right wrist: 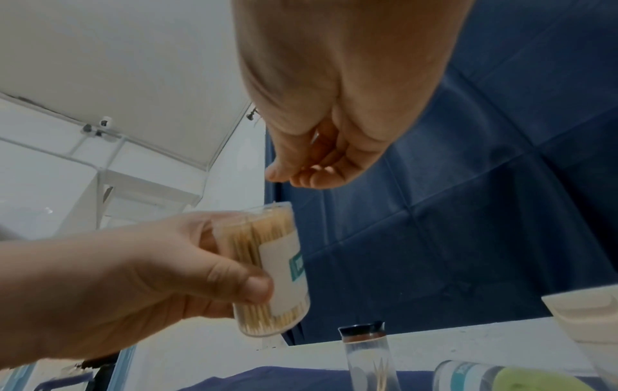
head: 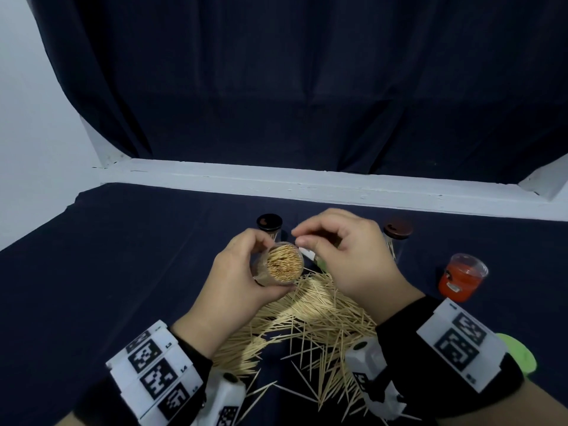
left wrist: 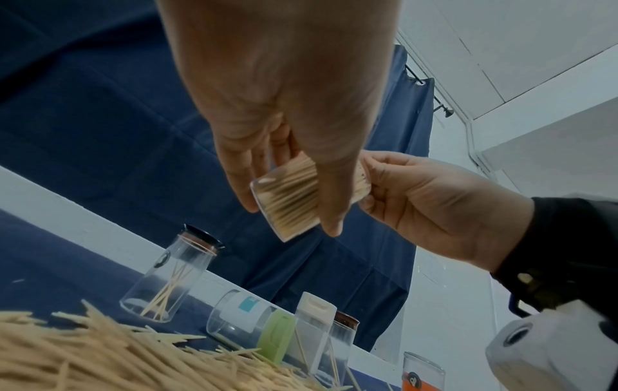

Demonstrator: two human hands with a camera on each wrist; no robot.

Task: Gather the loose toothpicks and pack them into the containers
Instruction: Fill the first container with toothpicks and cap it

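Toothpicks (head: pixel 310 321) lie loose in a wide heap on the dark blue cloth (head: pixel 129 256) at 6 o'clock, nearest the viewer, spreading between the two wrists and out toward 5 o'clock.

Above the heap's far edge, at the centre, the left hand (head: pixel 236 281) is curled round a clear plastic container (head: pixel 284 264) and holds it off the cloth, mouth tilted up toward the head camera. It is packed full of toothpicks standing on end, and the right wrist view shows a white label with a teal mark on its side. At about 1 o'clock from it the right hand (head: pixel 347 253) hovers just beside the rim, thumb and forefinger drawn together over the mouth and the other fingers loosely curled; whether a toothpick sits in that pinch I cannot tell, as the tips are blurred.

Farther out, a clear jar with a black lid (head: pixel 269 224) stands at 11 o'clock behind the left hand, a few toothpicks leaning inside it. A second clear jar with a brown lid (head: pixel 398 235) stands at 1 o'clock. An orange tub (head: pixel 461 278) sits at 3 o'clock, well apart from the heap. A green lid (head: pixel 519 355) lies at 4 o'clock, partly hidden by the right wristband.

At 12 o'clock a white ledge (head: pixel 307 182) borders the cloth, with a dark curtain (head: pixel 307 87) hanging behind it.
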